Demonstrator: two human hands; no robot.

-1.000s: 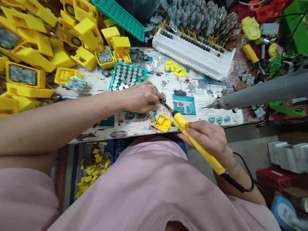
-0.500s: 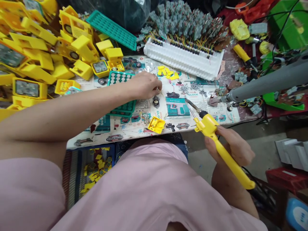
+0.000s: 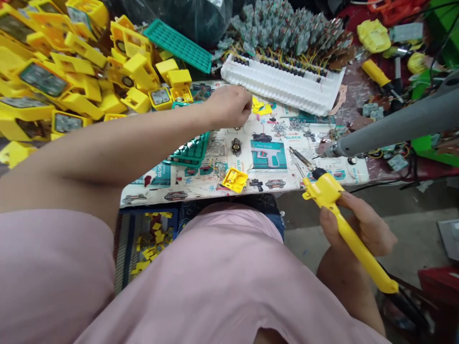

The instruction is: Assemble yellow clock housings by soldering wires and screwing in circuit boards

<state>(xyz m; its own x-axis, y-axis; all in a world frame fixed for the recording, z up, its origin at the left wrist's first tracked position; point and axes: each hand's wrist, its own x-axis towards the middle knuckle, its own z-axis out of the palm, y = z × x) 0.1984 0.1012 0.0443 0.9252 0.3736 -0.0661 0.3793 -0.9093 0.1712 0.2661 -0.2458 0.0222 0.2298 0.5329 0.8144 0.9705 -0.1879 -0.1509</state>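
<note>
A yellow soldering iron (image 3: 340, 210) is gripped in my right hand (image 3: 362, 224), out past the table's front edge. Its metal tip points up and left over the table. My left hand (image 3: 231, 107) reaches across with fingers curled together, close beside small yellow plastic pieces (image 3: 261, 107). Whatever is in those fingers is hidden. Below that hand lies a small round black part with a shiny centre (image 3: 235, 147). Nearer the front edge sits an open yellow plastic casing (image 3: 234, 179). My left forearm partly covers a green tray (image 3: 190, 155).
Yellow toy housings (image 3: 82, 71) are heaped at the left. Behind stands a white ridged rack (image 3: 283, 88) with wired circuit boards (image 3: 290, 28). A grey tube (image 3: 394, 122) slants in from the right. Small metal bits (image 3: 297, 124) lie on the printed table cover (image 3: 222, 157).
My left hand has moved farther back and to the right, toward the small yellow pieces. The soldering iron has shifted slightly right. The whole view has also shifted a little.
</note>
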